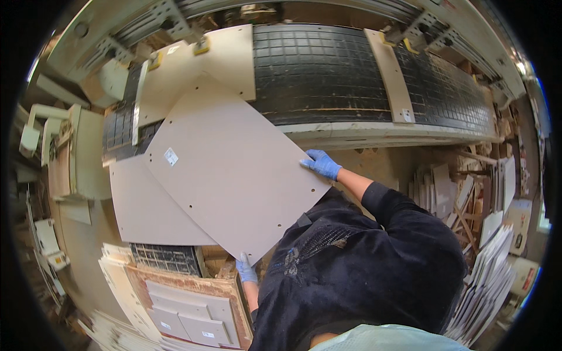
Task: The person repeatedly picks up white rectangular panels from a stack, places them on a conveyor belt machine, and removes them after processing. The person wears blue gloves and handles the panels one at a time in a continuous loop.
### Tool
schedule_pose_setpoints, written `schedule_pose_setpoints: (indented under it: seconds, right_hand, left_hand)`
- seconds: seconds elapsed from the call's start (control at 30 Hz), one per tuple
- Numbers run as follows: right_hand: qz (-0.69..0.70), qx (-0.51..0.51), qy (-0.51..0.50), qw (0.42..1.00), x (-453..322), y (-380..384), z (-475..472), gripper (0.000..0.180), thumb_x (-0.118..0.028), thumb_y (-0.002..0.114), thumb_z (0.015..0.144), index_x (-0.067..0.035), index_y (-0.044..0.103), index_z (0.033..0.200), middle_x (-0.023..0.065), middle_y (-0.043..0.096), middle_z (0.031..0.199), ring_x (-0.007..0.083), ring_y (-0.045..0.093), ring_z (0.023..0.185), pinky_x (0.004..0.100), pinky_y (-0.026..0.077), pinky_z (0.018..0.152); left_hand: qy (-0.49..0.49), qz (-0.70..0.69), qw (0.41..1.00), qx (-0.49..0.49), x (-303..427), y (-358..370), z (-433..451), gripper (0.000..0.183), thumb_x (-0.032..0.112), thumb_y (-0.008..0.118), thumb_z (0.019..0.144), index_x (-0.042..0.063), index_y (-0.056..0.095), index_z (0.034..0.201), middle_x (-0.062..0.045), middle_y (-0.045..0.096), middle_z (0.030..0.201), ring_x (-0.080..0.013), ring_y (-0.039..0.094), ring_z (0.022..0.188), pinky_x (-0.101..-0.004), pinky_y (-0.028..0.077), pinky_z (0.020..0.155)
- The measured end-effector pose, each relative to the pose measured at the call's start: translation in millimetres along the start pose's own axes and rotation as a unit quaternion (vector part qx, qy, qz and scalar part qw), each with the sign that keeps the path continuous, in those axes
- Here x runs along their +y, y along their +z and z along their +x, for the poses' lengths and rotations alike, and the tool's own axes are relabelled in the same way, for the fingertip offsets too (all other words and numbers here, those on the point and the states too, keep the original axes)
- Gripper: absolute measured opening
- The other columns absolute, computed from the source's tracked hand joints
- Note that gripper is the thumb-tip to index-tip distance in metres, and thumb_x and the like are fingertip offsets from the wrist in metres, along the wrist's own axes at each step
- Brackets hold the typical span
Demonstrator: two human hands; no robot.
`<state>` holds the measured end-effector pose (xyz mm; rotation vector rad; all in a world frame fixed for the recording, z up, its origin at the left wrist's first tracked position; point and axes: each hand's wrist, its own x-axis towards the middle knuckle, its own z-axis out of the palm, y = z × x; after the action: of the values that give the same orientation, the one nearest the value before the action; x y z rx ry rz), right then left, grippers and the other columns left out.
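Note:
I hold a large flat grey-beige panel [228,162] with drilled holes near its edges and a small printed label [171,157] at its left. In a blue glove, my right hand [322,164] grips the panel's right edge, thumb on top. My left hand [247,268], also gloved in blue, holds the near corner beside a hole. The panel lies at a slant in front of my body. Its far corner overlaps another beige board [230,57] on the machine bed. Beneath its left side is a further panel [149,206], partly hidden.
A machine with a black gridded bed [316,70] runs across the far side, with yellow-edged clamps [202,46] above it. One narrow board [388,74] lies across the bed. Smaller panels [189,316] are stacked at lower left. Many boards [483,285] lean at right.

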<state>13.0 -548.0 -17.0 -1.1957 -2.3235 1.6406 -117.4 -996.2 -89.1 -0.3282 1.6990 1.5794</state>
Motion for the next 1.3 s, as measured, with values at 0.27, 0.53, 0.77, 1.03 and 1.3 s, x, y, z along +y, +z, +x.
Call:
schedule_pose_setpoints:
  seconds: [0.27, 0.53, 0.77, 1.03, 1.3]
  right_hand:
    - [0.095, 0.163, 0.143, 0.972, 128, -103, -58, 0.040, -0.029, 0.064, 0.080, 0.001, 0.060, 0.106, 0.0159, 0.065, 0.095, 0.0212, 0.062, 0.082, 0.0328, 0.049, 0.074]
    - [0.207, 0.220, 0.236, 0.924, 224, -222, -87, 0.044, -0.035, 0.061, 0.083, 0.001, 0.060, 0.108, 0.0130, 0.065, 0.095, 0.0185, 0.062, 0.081, 0.0317, 0.049, 0.074]
    - [0.268, 0.350, 0.235, 0.866, 307, -289, -149, 0.049, -0.041, 0.061, 0.083, 0.001, 0.060, 0.108, 0.0093, 0.064, 0.095, 0.0160, 0.058, 0.084, 0.0307, 0.046, 0.075]
    - [0.256, 0.470, 0.315, 0.784, 385, -360, -226, 0.038, -0.033, 0.065, 0.082, 0.001, 0.062, 0.099, 0.0056, 0.064, 0.091, 0.0148, 0.056, 0.081, 0.0291, 0.046, 0.076]
    - [0.227, 0.629, 0.266, 0.694, 417, -442, -195, 0.069, -0.017, 0.079, 0.068, -0.003, 0.042, 0.124, 0.0190, 0.052, 0.117, 0.0225, 0.054, 0.096, 0.0326, 0.046, 0.082]
  left_hand:
    - [-0.011, 0.170, 0.985, -0.022, 17, 139, 39, 0.050, 0.026, 0.058, 0.087, 0.000, 0.045, 0.127, -0.011, 0.055, 0.117, -0.0207, 0.052, 0.102, -0.0335, 0.041, 0.088]
    - [0.000, 0.195, 0.978, -0.079, 9, 317, 28, 0.048, 0.031, 0.061, 0.084, 0.007, 0.048, 0.123, -0.008, 0.059, 0.107, -0.0198, 0.059, 0.090, -0.0344, 0.051, 0.071]
    - [-0.032, 0.275, 0.946, -0.170, -26, 434, 20, 0.043, 0.042, 0.061, 0.081, 0.014, 0.054, 0.113, -0.004, 0.061, 0.093, -0.0168, 0.059, 0.077, -0.0336, 0.052, 0.060]
    - [0.067, 0.362, 0.881, -0.298, -86, 545, -3, 0.050, 0.042, 0.058, 0.082, 0.005, 0.056, 0.115, -0.010, 0.061, 0.103, -0.0208, 0.058, 0.088, -0.0352, 0.048, 0.074]
    - [-0.166, 0.197, 0.946, -0.198, -107, 641, -37, 0.034, 0.045, 0.053, 0.085, 0.020, 0.052, 0.109, 0.000, 0.058, 0.100, -0.0187, 0.055, 0.087, -0.0372, 0.048, 0.064]
